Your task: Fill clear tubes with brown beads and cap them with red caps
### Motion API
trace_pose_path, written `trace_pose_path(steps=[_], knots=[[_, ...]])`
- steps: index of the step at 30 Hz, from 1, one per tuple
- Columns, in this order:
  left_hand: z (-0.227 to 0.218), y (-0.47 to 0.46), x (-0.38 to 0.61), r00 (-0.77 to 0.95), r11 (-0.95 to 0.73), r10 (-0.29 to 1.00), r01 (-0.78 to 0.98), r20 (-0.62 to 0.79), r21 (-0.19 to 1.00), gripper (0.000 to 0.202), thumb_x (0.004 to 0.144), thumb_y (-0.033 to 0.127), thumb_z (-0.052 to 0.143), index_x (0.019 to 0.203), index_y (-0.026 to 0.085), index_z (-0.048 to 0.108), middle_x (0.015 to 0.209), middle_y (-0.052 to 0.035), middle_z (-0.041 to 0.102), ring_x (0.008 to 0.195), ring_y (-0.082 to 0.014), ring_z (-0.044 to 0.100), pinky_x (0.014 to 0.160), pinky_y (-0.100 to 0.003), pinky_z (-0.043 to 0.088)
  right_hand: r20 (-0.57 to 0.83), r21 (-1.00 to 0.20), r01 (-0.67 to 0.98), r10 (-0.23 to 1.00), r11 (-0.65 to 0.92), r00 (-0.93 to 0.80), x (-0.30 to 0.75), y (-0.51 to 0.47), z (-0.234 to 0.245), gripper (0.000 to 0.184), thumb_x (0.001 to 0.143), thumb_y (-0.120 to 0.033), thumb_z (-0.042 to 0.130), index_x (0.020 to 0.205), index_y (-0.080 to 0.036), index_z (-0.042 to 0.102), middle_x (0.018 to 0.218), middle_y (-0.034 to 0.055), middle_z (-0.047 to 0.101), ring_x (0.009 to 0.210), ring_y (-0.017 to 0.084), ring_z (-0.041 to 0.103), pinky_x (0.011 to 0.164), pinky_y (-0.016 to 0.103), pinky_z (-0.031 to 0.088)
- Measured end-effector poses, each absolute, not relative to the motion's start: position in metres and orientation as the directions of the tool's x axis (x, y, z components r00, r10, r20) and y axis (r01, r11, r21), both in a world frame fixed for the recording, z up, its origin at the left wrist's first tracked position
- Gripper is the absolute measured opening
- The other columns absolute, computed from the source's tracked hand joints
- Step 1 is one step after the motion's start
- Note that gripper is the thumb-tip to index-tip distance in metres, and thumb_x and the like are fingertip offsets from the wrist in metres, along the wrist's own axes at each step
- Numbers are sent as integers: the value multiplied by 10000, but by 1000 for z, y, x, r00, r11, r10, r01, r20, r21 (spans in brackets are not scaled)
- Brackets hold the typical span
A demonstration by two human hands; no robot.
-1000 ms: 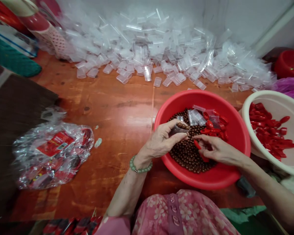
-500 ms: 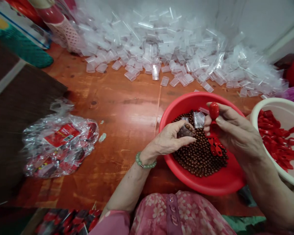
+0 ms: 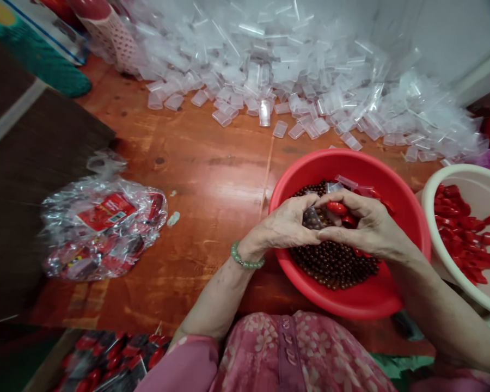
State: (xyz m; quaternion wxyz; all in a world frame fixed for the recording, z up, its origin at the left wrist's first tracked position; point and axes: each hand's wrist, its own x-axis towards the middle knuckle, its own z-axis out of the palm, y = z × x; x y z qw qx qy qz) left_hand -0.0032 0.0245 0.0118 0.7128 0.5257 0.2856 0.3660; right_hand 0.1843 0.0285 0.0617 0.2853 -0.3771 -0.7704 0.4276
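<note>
Over the red basin [image 3: 288,179], my left hand [image 3: 283,226] is closed round a clear plastic case [image 3: 312,219] filled with small brown balls. My right hand [image 3: 363,223] grips a red spoon-shaped plastic cap [image 3: 337,208] close beside the case, and its fingertips meet those of my left hand. Whether the cap touches the case is hidden by the fingers. Below both hands lies a heap of brown balls [image 3: 335,269] in the basin. A few clear cases and red pieces rest among them, partly covered by my right hand.
A white tub [image 3: 429,218] of red caps [image 3: 465,228] stands at the right. Clear empty cases [image 3: 265,111] are piled along the back of the wooden table [image 3: 196,179]. At left lies a plastic bag [image 3: 106,234] of red packets, beside a dark box [image 3: 44,179]. Filled pieces [image 3: 110,359] sit below the table edge.
My right hand has moved left and down, bringing the red cap beside the case in my left hand. The cap has tipped from upright to lying sideways.
</note>
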Motion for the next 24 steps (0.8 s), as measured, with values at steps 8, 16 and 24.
trace_pose_path(steps=[8,16,24], knots=[[8,25,-4,578,17,816,-32,5,999,317,682,260,774,912,179,571,904,-34,645,806,-168,581,754,-325,506,73,-849,358,756,390,-650,186,33,62,182,817,-215,769,904,-215,608,812,-39,608,707,105,550,656,225,436],[13,27,-4,551,-92,834,173,-19,981,297,707,298,737,865,199,506,749,33,546,656,-111,439,598,-268,348,-31,-868,398,766,298,-642,191,32,53,256,870,-288,729,735,-202,530,686,-57,458,627,89,428,594,226,369],[12,26,-4,549,44,835,24,-50,999,350,711,348,791,877,197,523,776,25,536,705,-129,457,647,-276,353,-99,-862,443,774,247,-625,199,30,63,396,839,-456,782,701,-206,507,652,-55,419,603,97,379,557,250,337]])
